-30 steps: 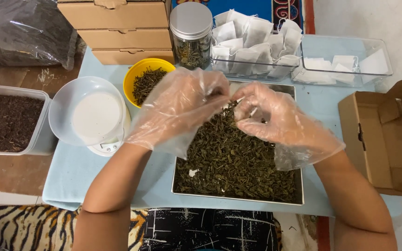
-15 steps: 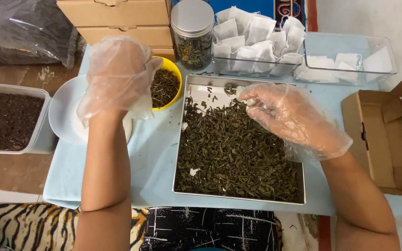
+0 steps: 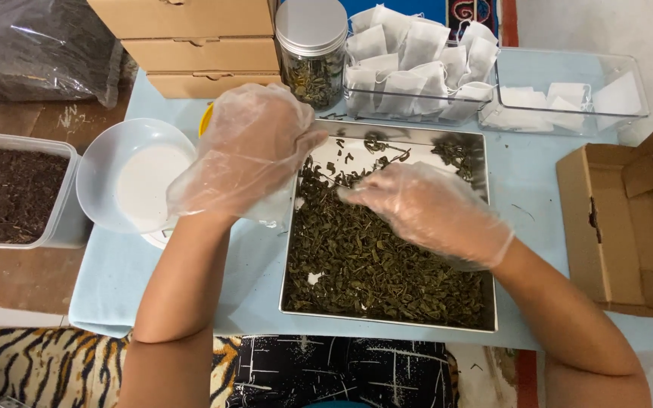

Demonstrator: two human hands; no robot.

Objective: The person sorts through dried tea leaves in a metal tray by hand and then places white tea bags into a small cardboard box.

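Head view: my gloved right hand (image 3: pixel 428 211) lies flat on the tea leaves (image 3: pixel 376 264) in the metal tray (image 3: pixel 417 326), fingers together. My left hand (image 3: pixel 255 151) hovers beside the tray's left edge, fingers loosely curled, holding nothing I can see.

Thin, clear, crinkled plastic gloves, slightly glossy, on left hand (image 3: pixel 255 151) and right hand (image 3: pixel 428 208). Shiny, smooth metal tray (image 3: pixel 387 321), mirror-like at the bare far end. Dry, matt, rough tea leaves (image 3: pixel 376 264) inside. Glass jar (image 3: pixel 311 72) with brushed, matt metal lid. Clear, glossy plastic boxes (image 3: pixel 568 94); white, soft, paper-like filter bags (image 3: pixel 410 49), matt. Matt brown cardboard cartons (image 3: pixel 190 38) and open box (image 3: pixel 629 227). Smooth white plastic bowl (image 3: pixel 134 177), semi-glossy. Pale blue matt cloth on worktop (image 3: pixel 115 272). Glossy, wrinkled dark plastic bag (image 3: pixel 35 45).
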